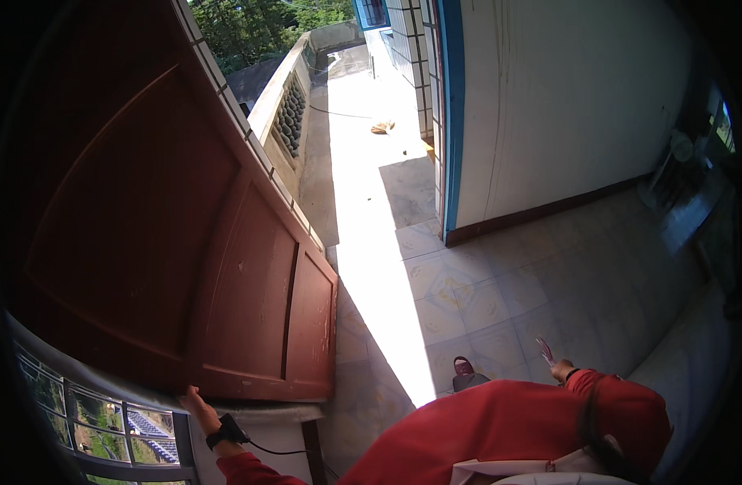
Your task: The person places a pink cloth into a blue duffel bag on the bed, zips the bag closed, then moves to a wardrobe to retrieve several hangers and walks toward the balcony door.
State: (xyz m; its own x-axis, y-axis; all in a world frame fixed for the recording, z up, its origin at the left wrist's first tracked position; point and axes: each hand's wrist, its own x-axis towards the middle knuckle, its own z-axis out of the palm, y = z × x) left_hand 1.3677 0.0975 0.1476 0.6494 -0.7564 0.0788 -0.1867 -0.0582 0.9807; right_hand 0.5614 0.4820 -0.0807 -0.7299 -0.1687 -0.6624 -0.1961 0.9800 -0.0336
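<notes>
My left hand (pixel 202 411), a dark band with a cable at its wrist, grips the near edge of a red-brown panelled wooden door (pixel 249 285). The door stands swung inward at the left of a sunlit doorway, its paint chipped in places. To the right, my right hand (pixel 563 371) hangs low beside my red top (pixel 486 424). It holds a thin pink-and-white object (pixel 545 350), too small to identify, pointing forward.
A blue door frame (pixel 454 121) edges the doorway. Outside, a walkway runs along a concrete parapet (pixel 286 109), with a straw-coloured item (pixel 382 127) lying on it. Patterned tiles (pixel 468 297) cover the floor. A barred window (pixel 128 430) sits lower left; dim clutter (pixel 680 163) stands far right.
</notes>
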